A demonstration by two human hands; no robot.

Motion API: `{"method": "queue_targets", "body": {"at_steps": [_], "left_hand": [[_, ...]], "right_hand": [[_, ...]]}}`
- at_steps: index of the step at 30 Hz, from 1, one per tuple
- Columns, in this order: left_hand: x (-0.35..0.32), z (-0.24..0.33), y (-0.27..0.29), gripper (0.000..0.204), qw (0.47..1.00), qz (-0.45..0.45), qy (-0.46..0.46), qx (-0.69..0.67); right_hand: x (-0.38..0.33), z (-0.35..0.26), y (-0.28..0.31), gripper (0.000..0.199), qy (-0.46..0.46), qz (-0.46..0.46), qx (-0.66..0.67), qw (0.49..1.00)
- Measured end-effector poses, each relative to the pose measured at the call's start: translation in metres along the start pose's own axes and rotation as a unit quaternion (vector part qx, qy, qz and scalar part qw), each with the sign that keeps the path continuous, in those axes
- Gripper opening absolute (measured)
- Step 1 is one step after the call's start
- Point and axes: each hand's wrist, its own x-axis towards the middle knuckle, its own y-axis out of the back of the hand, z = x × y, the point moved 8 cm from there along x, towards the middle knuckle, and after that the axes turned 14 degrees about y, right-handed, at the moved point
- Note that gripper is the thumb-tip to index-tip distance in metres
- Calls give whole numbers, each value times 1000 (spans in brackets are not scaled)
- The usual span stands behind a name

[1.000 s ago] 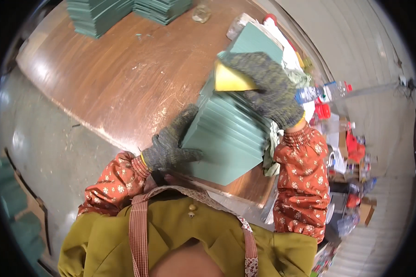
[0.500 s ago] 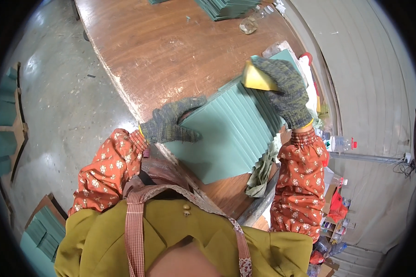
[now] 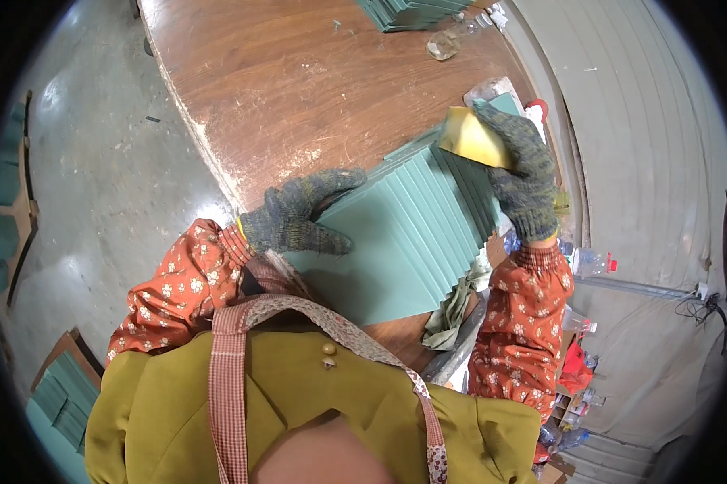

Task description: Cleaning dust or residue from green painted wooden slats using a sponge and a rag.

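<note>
Yellow block (image 3: 478,139) held in right hand (image 3: 524,173) | teal sheets (image 3: 383,254) beneath grip already fanned, finished share unclear | left hand (image 3: 299,211) spread wide at their edge

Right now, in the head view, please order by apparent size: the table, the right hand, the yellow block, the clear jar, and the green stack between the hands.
1. Table
2. Green stack
3. Right hand
Yellow block and clear jar: too alike to rank; the hand partly covers the block.
</note>
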Motion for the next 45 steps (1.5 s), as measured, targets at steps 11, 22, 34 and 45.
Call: {"method": "queue_targets", "body": {"at_steps": [11, 22, 34, 45], "left_hand": [[1, 0, -1, 89, 996, -29, 19, -82], [0, -2, -2, 90, 996, -26, 38, -80], [-1, 0, 1, 89, 998, -10, 9, -58], [0, 0, 3, 90, 1000, 4, -4, 9]], "right_hand": [[11, -16, -30, 51, 70, -133, -52, 987], [8, -16, -25, 60, 36, -113, -34, 992], [24, -13, -43, 42, -39, -111, -58, 991], [19, -11, -54, 47, -54, -159, -84, 982]]}}
